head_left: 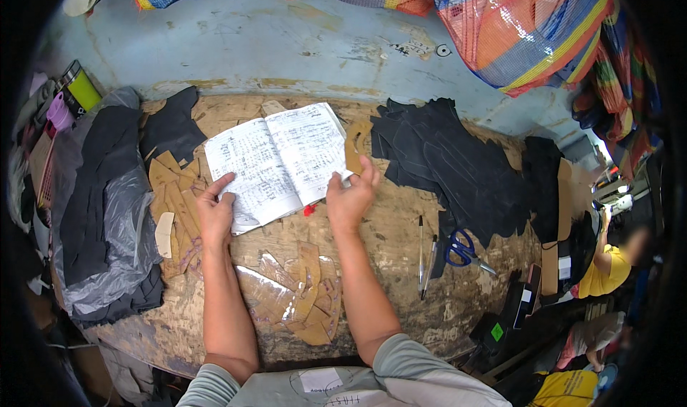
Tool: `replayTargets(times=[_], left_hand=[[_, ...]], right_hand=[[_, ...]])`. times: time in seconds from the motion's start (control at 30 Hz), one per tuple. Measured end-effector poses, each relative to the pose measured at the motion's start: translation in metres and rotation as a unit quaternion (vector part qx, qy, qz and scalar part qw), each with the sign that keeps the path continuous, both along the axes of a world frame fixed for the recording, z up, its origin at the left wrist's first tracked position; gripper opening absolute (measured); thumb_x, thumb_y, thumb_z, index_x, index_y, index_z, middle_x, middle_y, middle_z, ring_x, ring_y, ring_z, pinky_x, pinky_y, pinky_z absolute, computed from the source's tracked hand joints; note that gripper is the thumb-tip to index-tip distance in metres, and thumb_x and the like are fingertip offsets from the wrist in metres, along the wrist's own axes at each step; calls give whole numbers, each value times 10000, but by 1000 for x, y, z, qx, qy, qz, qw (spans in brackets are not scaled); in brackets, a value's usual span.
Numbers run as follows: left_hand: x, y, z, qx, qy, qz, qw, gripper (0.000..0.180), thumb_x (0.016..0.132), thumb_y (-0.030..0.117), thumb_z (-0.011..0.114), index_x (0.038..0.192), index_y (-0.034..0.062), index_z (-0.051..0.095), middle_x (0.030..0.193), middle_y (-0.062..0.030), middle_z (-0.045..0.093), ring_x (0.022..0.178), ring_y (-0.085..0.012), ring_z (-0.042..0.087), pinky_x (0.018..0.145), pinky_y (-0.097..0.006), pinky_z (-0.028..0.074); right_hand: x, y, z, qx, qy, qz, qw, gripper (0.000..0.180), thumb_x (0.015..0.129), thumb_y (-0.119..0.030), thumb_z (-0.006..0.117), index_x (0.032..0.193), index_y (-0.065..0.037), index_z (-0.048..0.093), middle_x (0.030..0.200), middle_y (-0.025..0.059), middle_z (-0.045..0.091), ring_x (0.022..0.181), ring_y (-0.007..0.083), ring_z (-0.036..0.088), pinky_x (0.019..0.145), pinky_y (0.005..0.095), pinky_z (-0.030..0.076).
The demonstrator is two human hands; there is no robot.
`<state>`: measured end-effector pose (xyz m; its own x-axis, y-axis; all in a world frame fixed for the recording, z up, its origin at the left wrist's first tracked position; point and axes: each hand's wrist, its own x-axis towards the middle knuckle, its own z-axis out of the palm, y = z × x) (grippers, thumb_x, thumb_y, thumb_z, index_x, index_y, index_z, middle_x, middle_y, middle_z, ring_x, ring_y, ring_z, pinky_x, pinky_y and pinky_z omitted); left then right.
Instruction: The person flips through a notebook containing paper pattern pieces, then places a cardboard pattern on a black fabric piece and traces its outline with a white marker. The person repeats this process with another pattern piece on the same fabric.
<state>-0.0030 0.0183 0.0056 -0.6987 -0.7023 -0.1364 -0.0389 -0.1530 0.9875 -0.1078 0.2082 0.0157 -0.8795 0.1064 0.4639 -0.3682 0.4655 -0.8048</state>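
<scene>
An open notebook (275, 164) with handwritten white pages lies tilted over the middle of the wooden table. My left hand (215, 210) grips its lower left edge, fingertips and thumb on the page. At the lower right corner my right hand (352, 198) pinches the pages between thumb and fingers. A tan template piece (355, 146) stands out just past the notebook's right edge, close to my right fingertips. Something small and red (309, 210) shows under the notebook's lower edge. Between my forearms lies a clear plastic bag (268, 285) with several tan template pieces (309, 278).
Dark cut pieces (444, 157) are heaped at the right; blue-handled scissors (461, 248) and two pens (421, 253) lie below them. More tan pieces (172, 185) and plastic-wrapped dark material (100, 178) are at the left. Striped mesh bags (529, 28) hang above. A person in yellow (605, 271) is far right.
</scene>
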Motion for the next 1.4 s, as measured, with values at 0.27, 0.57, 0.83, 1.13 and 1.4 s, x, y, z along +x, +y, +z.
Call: replayTargets(times=[0.27, 0.57, 0.83, 1.13, 1.4], left_hand=[[-4, -1, 6, 140, 51, 71, 986, 351, 881, 240, 629, 941, -106, 629, 873, -126, 649, 711, -128, 585, 617, -242, 472], [0, -1, 4, 121, 38, 5, 992, 241, 880, 129, 605, 909, -108, 631, 813, -130, 663, 630, -121, 596, 563, -243, 472], [-1, 3, 8, 54, -11, 21, 998, 240, 890, 122, 583, 936, -111, 623, 809, -125, 661, 611, -114, 586, 547, -239, 461], [-2, 2, 4, 42, 0, 16, 999, 254, 902, 104, 544, 989, -127, 600, 845, -142, 659, 657, -128, 591, 589, -244, 463], [-1, 0, 1, 33, -4, 4, 999, 247, 899, 97, 541, 992, -124, 597, 853, -135, 658, 659, -122, 589, 590, -239, 462]], right_hand=[[70, -56, 12, -66, 101, 250, 961, 612, 608, -69, 761, 1151, -10, 484, 1081, 181, 490, 1006, 342, 512, 854, 407, 451], [21, -21, 9, -68, 21, 65, 995, 285, 722, -20, 675, 997, 8, 606, 856, 133, 602, 863, 270, 583, 720, 380, 483], [7, 0, 10, 296, -58, 79, 950, 345, 736, -220, 688, 990, 11, 653, 895, 161, 620, 869, 306, 583, 778, 391, 466], [3, 5, 12, 266, -142, 4, 954, 431, 743, -234, 709, 1048, 46, 592, 867, 199, 623, 856, 310, 599, 756, 403, 472], [-2, 9, 26, 276, -274, -17, 921, 390, 760, -276, 690, 971, 31, 573, 877, 207, 646, 817, 305, 647, 686, 403, 492]])
